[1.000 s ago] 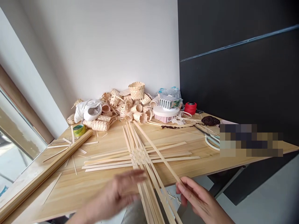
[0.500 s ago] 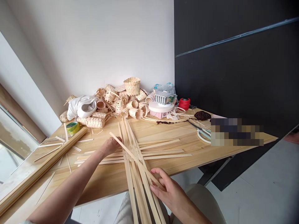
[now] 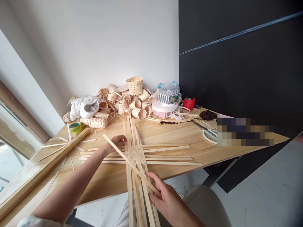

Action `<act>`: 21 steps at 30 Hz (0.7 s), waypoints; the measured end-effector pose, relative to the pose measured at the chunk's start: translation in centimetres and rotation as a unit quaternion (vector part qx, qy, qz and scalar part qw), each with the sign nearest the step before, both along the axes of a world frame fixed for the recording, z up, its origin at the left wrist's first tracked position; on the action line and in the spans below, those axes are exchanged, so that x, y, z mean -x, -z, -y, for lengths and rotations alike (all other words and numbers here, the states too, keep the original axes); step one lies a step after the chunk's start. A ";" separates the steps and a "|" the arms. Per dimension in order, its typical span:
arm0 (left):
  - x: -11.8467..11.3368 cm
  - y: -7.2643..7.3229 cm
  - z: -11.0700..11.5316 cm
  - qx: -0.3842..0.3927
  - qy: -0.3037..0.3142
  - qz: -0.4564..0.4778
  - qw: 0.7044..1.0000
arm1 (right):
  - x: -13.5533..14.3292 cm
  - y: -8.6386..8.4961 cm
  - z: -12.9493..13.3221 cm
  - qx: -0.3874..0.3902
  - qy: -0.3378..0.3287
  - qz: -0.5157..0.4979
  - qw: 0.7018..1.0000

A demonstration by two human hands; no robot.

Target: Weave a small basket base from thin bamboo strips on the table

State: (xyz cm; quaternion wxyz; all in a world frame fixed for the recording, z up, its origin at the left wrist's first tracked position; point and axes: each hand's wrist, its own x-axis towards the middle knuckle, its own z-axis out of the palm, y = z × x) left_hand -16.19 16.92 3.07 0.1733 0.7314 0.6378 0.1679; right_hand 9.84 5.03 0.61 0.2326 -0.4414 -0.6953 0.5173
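Note:
Flat pale bamboo strips cross in a partly woven mat (image 3: 134,154) on the table; several long ends hang over the front edge toward my lap. My right hand (image 3: 162,195), right of these ends, pinches a loose bamboo strip (image 3: 126,159) near its lower end. That strip slants up to the left, over the mat and in front of my left wrist. My left hand (image 3: 118,142) is at the mat's upper left, with curled fingers at the leftmost lengthwise strip (image 3: 124,127). The left fingertips are partly hidden, and their grip is unclear.
Small woven baskets (image 3: 134,85) are heaped against the wall. A bundle of long strips (image 3: 47,167) lies on the left, near a tape roll (image 3: 75,128). Scissors (image 3: 209,135), red thread (image 3: 188,103) and dark yarn (image 3: 208,115) are on the right.
The slanting strip and my right hand have shifted left. My left hand's fingers now show more clearly beside the mat. The camera view has shifted slightly.

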 end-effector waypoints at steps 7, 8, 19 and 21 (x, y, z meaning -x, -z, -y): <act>-0.8 -0.1 2.3 -0.039 0.038 -0.017 0.998 | -3.8 -2.2 -2.4 -0.040 0.018 0.066 0.997; -1.1 -0.2 2.9 -0.047 0.041 -0.025 0.998 | -4.2 -2.7 -2.9 -0.064 0.033 0.087 0.994; -3.7 2.4 8.1 -0.187 0.065 -0.184 0.963 | 0.8 -5.0 -10.2 -0.335 0.060 0.379 0.861; -3.7 3.0 7.9 -0.199 0.064 -0.183 0.961 | 2.1 -3.8 -11.3 -0.372 0.031 0.371 0.851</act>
